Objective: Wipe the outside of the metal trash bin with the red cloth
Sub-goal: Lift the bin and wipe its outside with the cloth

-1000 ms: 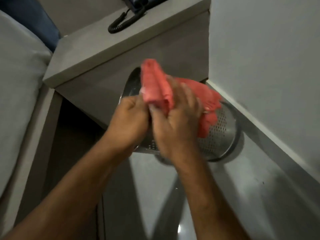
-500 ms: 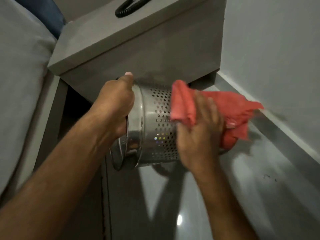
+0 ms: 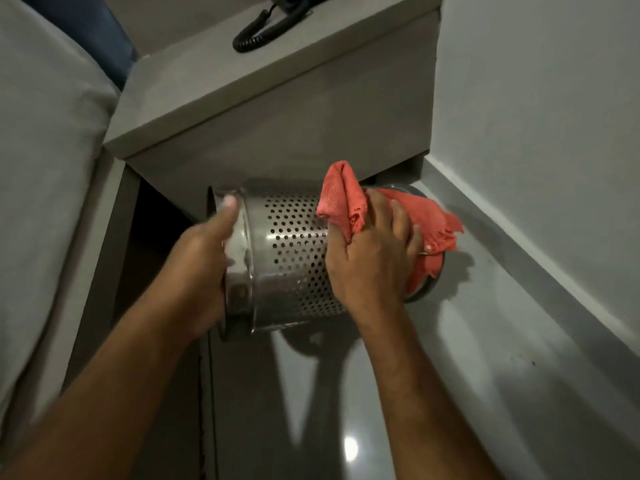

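Note:
The perforated metal trash bin (image 3: 294, 258) is tipped on its side above the glossy floor, open rim to the left, base to the right. My left hand (image 3: 204, 268) grips the rim, thumb on top of the band. My right hand (image 3: 374, 258) presses the red cloth (image 3: 346, 199) against the bin's wall near its base. The cloth bunches above my fingers and drapes over the base end, hiding part of it.
A grey bedside unit (image 3: 277, 109) overhangs just behind the bin, with a black coiled phone cord (image 3: 263, 29) on top. A bed with a grey sheet (image 3: 45, 168) fills the left. A white wall and skirting (image 3: 540, 237) run along the right.
The bin has been turned from rim-up to lying sideways. My left hand shifted to the rim at left; my right hand slid the cloth along the wall toward the base.

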Demonstrator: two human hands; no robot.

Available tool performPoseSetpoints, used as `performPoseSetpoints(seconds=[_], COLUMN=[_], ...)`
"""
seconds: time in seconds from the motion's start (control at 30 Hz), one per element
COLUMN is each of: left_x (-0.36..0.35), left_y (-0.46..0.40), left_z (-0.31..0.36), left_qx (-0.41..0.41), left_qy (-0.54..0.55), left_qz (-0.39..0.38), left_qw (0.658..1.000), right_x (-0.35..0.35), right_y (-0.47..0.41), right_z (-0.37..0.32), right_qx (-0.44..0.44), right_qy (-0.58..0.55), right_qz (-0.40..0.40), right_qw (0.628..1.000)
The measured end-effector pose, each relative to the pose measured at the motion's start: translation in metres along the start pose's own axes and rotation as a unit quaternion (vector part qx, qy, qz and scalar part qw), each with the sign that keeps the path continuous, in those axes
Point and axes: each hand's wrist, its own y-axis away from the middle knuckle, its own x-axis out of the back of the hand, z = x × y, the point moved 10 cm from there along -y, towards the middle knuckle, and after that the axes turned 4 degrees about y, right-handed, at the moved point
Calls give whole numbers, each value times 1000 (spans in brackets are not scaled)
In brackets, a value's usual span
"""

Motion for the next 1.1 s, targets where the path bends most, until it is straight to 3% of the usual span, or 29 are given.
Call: performPoseSetpoints(seconds=[0.07,0.13,0.23,0.33,0.43,0.5,0.63,0.7,0.77,0.83,0.9,1.0,1.1], left_x=[-2,-8,-27,-26,-11,4,-3,-11,-10,-9,-4,-10,-19], left_y=[21,30,20,3,-8,-13,-22,-22,-21,-17,-14,-17,-5], left_z=[0,9,30,47,28,20,25,29,32,32,29,22,21], left_qx=[-95,-171,-199,-141,-42,-17,-11,-9,-26,-40,-42,-30,-47], left_qy=[-171,-231,-136,-70,66,18,-37,-81,-97,-56,-3,36,29], left_qz=[25,71,91,143,124,140,102,88,91,78,84,54,-78], left_qw=[980,955,966,977,989,990,994,993,991,995,996,997,995], right_x=[0,7,18,43,35,26,20,26,34,31,27,28,29], right_y=[-4,-9,-10,7,29,24,4,5,20,46,57,33,1], right_z=[3,16,6,-65,-85,-29,101,70,-15,-81,-97,-42,-3], right_qx=[-23,-65,-72,83,209,146,-140,-124,-3,107,167,85,-32], right_qy=[6,-17,-75,-176,-161,-118,-64,-75,-114,-132,-117,-100,-116], right_qz=[-2,1,1,38,4,16,10,23,34,18,15,35,29], right_qw=[1000,998,995,980,964,982,988,989,993,985,979,991,992])
